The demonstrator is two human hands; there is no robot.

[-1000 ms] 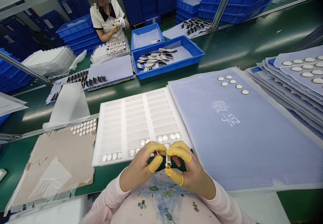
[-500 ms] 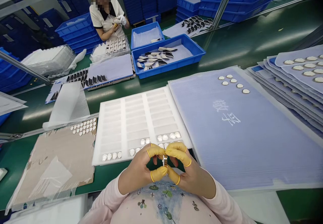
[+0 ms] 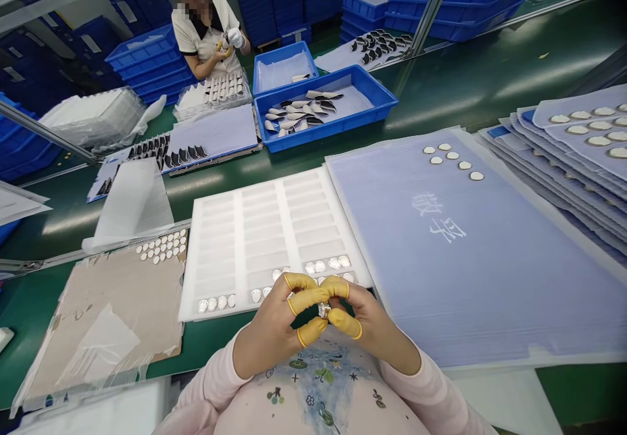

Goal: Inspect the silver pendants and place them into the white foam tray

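Head view: left hand (image 3: 269, 321) and right hand (image 3: 375, 324) pinch a small metal part (image 3: 323, 310) between them.
Their yellow-capped fingers (image 3: 308, 299) are clamped on it from both sides, holding it above the green bench (image 3: 34, 311), just off the near edge of the white foam tray (image 3: 245, 245). Silver teardrop pieces (image 3: 223, 302) sit in the tray's near rows; a ribbed pale-blue sheet (image 3: 455, 291) lies right.

Factory: green conveyor (image 3: 490, 76), blue crates (image 3: 455, 10)
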